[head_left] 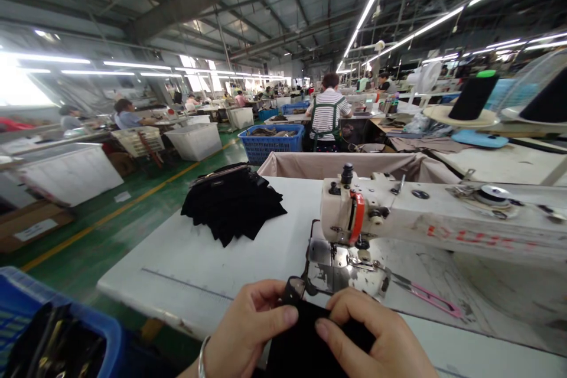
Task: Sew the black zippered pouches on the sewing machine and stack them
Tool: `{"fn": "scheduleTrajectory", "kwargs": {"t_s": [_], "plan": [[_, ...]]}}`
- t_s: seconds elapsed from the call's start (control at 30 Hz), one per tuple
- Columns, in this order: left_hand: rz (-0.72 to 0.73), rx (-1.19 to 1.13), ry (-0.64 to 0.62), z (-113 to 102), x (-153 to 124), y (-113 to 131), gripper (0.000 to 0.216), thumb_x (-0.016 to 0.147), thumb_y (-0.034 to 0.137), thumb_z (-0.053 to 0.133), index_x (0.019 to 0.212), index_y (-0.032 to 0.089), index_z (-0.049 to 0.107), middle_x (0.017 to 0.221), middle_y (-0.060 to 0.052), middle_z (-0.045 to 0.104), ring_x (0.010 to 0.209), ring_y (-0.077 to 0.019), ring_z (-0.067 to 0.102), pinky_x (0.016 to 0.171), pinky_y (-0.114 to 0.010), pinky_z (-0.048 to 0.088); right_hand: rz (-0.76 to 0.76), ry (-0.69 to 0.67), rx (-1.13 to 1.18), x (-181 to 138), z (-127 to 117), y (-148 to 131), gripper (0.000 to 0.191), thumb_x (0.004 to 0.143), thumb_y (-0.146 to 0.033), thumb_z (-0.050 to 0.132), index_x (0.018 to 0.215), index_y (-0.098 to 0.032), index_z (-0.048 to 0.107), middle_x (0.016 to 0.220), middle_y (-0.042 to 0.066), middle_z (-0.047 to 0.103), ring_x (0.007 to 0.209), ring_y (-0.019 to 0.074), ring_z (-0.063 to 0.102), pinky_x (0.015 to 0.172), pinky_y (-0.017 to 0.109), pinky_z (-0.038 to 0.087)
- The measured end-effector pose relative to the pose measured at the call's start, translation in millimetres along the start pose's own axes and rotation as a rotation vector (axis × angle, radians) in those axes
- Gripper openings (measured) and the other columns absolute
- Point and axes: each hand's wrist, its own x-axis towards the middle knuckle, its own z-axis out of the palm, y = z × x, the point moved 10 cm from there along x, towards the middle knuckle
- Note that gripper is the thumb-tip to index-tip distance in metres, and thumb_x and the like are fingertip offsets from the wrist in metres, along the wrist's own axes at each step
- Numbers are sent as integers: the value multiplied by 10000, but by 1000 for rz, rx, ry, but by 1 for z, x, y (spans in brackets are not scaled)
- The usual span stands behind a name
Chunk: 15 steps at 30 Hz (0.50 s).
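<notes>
Closely pinches a black fabric panel (305,339) between left hand (252,322) and right hand (372,331), straight in front of the body, with neither hand spread wide. With the left, grips the panel's upper left side between thumb and bent fingers, beside a curled dark strip (296,287) standing up at the edge; with the right, closes thumb and fingertips on the upper right side. Wears a silver bangle (202,360) at the left wrist. Holds the panel with its long axis seemingly running away from the body, toward the sewing machine (443,212); cannot tell its full length, cut off at the lower border of view. Has the metal needle plate (328,274) just beyond the panel, slightly to the right, and so nearer to the right hand; cannot make out any contact between the two. Works over a white tabletop (199,257), with pink-handled snips (432,299), or perhaps tweezers, right of the plate. Has a blue crate (110,331) of dark pieces low at left, and a fanned black stack (230,204) on the table's far left part. Looks past a fabric-lined bin (305,165), a blue basket (270,147) and a co-worker in a striped shirt (328,112), over green floor (128,230), toward distant workstations (208,109) under tube lights (368,6)
</notes>
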Motion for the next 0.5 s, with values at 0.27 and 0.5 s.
{"fn": "scheduleTrajectory", "kwargs": {"t_s": [0.27,0.5], "plan": [[9,11,73,-6,-2,-2,332,606,304,881,844,114,750,792,-78,710,751,-204,656,714,-272,513,24,-23,14,-2,4,2,253,848,-373,525,644,-224,505,672,-39,600,641,127,568,588,217,414],[-10,81,-15,-3,0,-3,344,666,370,840,874,114,742,819,-80,710,768,-208,647,746,-285,503,74,-56,-29,-1,-3,3,93,771,-238,612,751,-239,521,667,-60,585,602,117,558,566,204,437]]}}
